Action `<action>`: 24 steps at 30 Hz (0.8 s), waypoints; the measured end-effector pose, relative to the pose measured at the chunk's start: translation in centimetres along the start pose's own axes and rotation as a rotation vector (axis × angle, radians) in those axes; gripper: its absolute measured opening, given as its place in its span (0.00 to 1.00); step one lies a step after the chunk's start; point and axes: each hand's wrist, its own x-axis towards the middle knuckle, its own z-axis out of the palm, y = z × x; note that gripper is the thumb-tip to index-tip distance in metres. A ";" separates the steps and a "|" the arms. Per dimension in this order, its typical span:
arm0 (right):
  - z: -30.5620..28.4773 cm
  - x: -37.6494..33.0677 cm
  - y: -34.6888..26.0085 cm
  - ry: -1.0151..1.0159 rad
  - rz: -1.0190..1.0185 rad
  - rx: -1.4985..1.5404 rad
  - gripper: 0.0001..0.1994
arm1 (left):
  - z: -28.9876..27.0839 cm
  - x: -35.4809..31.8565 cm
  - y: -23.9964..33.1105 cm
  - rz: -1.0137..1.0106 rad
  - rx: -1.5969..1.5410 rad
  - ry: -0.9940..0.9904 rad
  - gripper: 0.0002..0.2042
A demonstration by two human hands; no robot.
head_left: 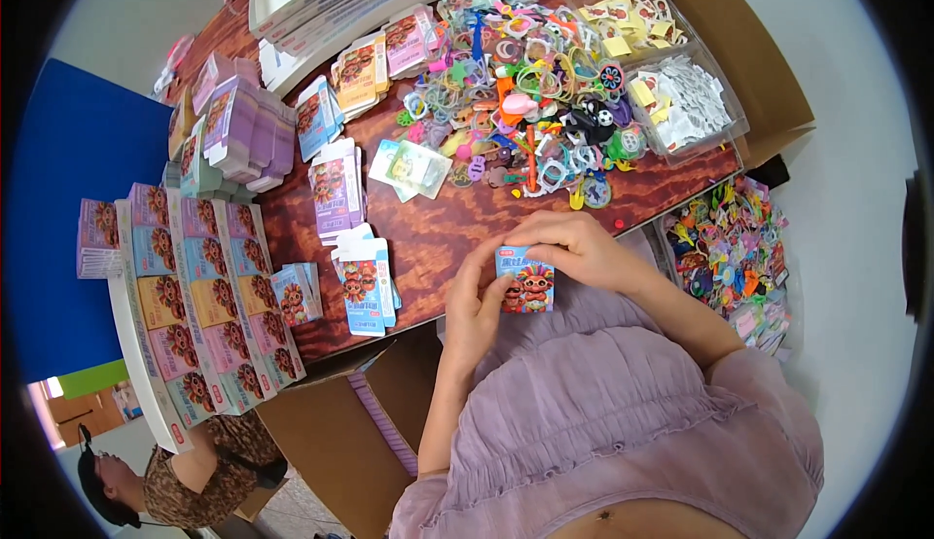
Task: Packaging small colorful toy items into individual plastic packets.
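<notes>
Blue box (526, 292) being held by left fingers (473, 278) and right fingers (547, 233); denting being risked by any overtight pinch.

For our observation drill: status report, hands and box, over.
Left fingers, right fingers: both on blue box. Box: printed face showing. Trinket pile beyond, apart from box.

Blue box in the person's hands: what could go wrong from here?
The blue box, held between the left hand and right hand at the edge of the table, might slip and drop. The blue carton stack lies near that edge, and the left hand could brush it off. The small red piece also sits close to the edge and may get knocked down.
</notes>
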 end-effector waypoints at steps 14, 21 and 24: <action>4.3 2.6 -1.4 0.002 0.069 -0.090 0.10 | -23.0 -2.4 3.1 0.145 0.722 0.943 0.18; 6.3 3.1 -1.4 -0.098 0.035 -0.136 0.10 | -16.8 -0.7 1.4 0.285 1.290 0.902 0.17; 6.1 3.6 -1.7 -0.123 0.055 -0.153 0.10 | -11.8 -0.7 -0.7 0.127 1.258 0.610 0.39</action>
